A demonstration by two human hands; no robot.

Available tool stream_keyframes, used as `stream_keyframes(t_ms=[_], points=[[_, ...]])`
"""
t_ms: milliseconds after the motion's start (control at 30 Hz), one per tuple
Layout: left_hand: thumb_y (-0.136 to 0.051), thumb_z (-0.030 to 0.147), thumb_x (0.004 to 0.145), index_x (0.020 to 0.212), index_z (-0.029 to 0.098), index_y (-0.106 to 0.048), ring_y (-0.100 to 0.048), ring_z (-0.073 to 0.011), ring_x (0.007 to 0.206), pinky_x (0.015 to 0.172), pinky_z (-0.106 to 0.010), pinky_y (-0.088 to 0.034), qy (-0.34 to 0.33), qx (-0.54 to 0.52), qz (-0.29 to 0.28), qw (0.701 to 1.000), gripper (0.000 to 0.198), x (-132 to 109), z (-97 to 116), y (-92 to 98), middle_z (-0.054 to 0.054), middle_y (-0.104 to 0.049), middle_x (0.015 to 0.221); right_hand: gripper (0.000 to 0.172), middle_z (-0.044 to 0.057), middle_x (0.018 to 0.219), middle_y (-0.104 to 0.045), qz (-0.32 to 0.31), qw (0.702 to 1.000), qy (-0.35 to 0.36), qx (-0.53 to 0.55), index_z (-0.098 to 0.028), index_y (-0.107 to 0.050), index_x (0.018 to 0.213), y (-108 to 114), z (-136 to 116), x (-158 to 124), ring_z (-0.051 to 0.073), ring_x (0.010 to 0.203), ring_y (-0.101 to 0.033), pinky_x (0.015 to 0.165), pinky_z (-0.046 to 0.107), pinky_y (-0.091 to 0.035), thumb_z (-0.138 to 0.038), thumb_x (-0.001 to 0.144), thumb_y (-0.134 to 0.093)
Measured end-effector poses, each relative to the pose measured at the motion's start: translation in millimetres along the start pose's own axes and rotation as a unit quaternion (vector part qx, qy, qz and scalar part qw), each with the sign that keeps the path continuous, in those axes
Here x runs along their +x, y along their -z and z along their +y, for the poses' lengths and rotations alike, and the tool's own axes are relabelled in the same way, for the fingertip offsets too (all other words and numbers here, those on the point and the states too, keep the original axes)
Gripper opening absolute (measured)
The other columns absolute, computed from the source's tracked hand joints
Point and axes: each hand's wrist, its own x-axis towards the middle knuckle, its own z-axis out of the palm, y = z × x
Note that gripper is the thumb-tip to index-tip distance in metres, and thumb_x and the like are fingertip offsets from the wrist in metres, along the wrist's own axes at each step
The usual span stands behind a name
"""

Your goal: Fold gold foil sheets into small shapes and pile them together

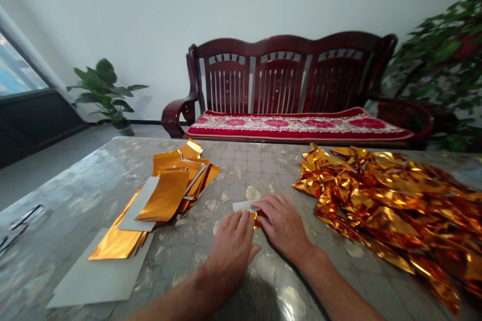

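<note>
A small sheet of gold foil paper (244, 205), its pale grey back facing up and a strip of gold showing below, lies on the table at the middle. My left hand (235, 238) bears down on its near left part with the fingers together. My right hand (282, 223) is on its right side, fingers bent over the edge. Most of the sheet is hidden beneath both hands. To the left spreads a loose stack of gold foil sheets (163, 195), some grey side up. At right sits a big heap of folded, crumpled gold foil pieces (376, 200).
Larger grey sheets (101, 281) lie under the stack's near end. Eyeglasses (20, 228) rest at the table's left edge. Beyond the patterned table (259, 160) stands a dark wooden bench (278, 80) with a red floral cushion. Potted plants (107, 90) flank it.
</note>
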Motion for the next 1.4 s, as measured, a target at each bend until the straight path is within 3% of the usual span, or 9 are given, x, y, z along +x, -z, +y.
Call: stream_keyframes(t_ms=[100,267,433,533,700,867,1000,1200,1400], points=[[-0.065,0.043,0.087,0.134,0.011,-0.053,-0.051,-0.0334,0.128,0.107,-0.047,-0.039,-0.006,-0.022,0.014,1.000,0.058,-4.3,-1.4,-7.9,-0.017,-0.055,0.140,0.052,0.009,0.130,-0.060,0.013,1.000,-0.015,0.006,-0.024,-0.055,0.131,0.6,7.3,3.8,0.027,0.120,-0.049,0.101,0.045,-0.039,-0.014,0.081,-0.064],[-0.062,0.040,0.090,0.136,0.014,-0.051,-0.050,-0.0310,0.128,0.107,-0.044,-0.039,-0.032,-0.057,0.032,0.997,0.054,-10.6,-7.3,-7.3,-0.014,-0.055,0.141,0.065,0.008,0.120,-0.064,-0.042,0.996,-0.070,0.042,-0.020,-0.050,0.137,-0.7,18.2,12.5,0.025,0.113,-0.052,0.099,0.041,-0.040,-0.019,0.076,-0.070],[-0.060,0.031,0.092,0.126,0.021,-0.060,-0.058,-0.0262,0.112,0.094,-0.040,-0.045,-0.022,-0.092,0.017,0.995,0.035,-2.2,-14.2,3.4,-0.007,-0.065,0.126,0.056,0.007,0.110,-0.067,-0.068,0.992,-0.093,0.045,-0.021,-0.062,0.126,3.8,16.9,19.3,0.025,0.104,-0.053,0.091,0.037,-0.042,-0.019,0.071,-0.074],[-0.055,0.028,0.095,0.108,0.026,-0.069,-0.061,-0.0225,0.099,0.085,-0.037,-0.045,-0.008,-0.115,0.011,0.993,0.019,6.9,-19.8,8.7,-0.002,-0.070,0.110,0.040,0.004,0.096,-0.068,-0.078,0.991,-0.095,0.058,-0.024,-0.070,0.112,5.7,17.9,20.9,0.023,0.096,-0.054,0.085,0.035,-0.042,-0.019,0.073,-0.074],[-0.052,0.027,0.096,0.090,0.024,-0.069,-0.060,-0.0210,0.087,0.079,-0.036,-0.041,0.036,-0.127,0.011,0.991,0.019,15.8,-23.5,12.2,-0.003,-0.070,0.090,0.013,0.001,0.084,-0.067,-0.074,0.993,-0.061,0.073,-0.027,-0.075,0.088,4.2,22.9,19.4,0.020,0.090,-0.054,0.081,0.032,-0.040,-0.017,0.079,-0.071],[-0.059,0.028,0.091,0.094,0.023,-0.063,-0.055,-0.0229,0.094,0.083,-0.037,-0.039,0.084,-0.124,0.059,0.987,0.007,15.5,-20.5,12.9,-0.003,-0.064,0.100,0.017,0.001,0.082,-0.067,-0.055,0.995,-0.036,0.081,-0.028,-0.076,0.087,2.1,25.4,16.4,0.019,0.088,-0.055,0.078,0.031,-0.040,-0.014,0.082,-0.068],[-0.069,0.025,0.083,0.114,0.026,-0.058,-0.051,-0.0246,0.104,0.087,-0.039,-0.039,0.131,-0.140,0.103,0.976,0.032,15.4,-21.3,12.4,-0.003,-0.059,0.114,0.017,0.001,0.081,-0.066,-0.046,0.994,-0.021,0.098,-0.028,-0.076,0.088,1.4,27.3,15.2,0.019,0.087,-0.055,0.077,0.032,-0.040,-0.015,0.084,-0.066],[-0.062,0.021,0.088,0.095,0.023,-0.062,-0.055,-0.0215,0.095,0.084,-0.034,-0.042,0.130,-0.192,0.057,0.971,0.007,16.7,-26.7,5.5,-0.002,-0.062,0.097,0.017,0.000,0.083,-0.066,-0.040,0.994,-0.014,0.102,-0.029,-0.076,0.087,-0.5,28.4,14.3,0.019,0.088,-0.055,0.079,0.032,-0.040,-0.014,0.084,-0.067],[-0.053,0.018,0.093,0.091,0.022,-0.064,-0.055,-0.0206,0.092,0.084,-0.032,-0.042,0.121,-0.208,0.073,0.968,0.012,16.6,-29.7,-1.3,-0.003,-0.062,0.092,0.020,0.001,0.082,-0.065,-0.036,0.996,-0.004,0.081,-0.028,-0.076,0.087,-1.0,28.4,13.2,0.018,0.087,-0.056,0.078,0.031,-0.040,-0.012,0.085,-0.064]])
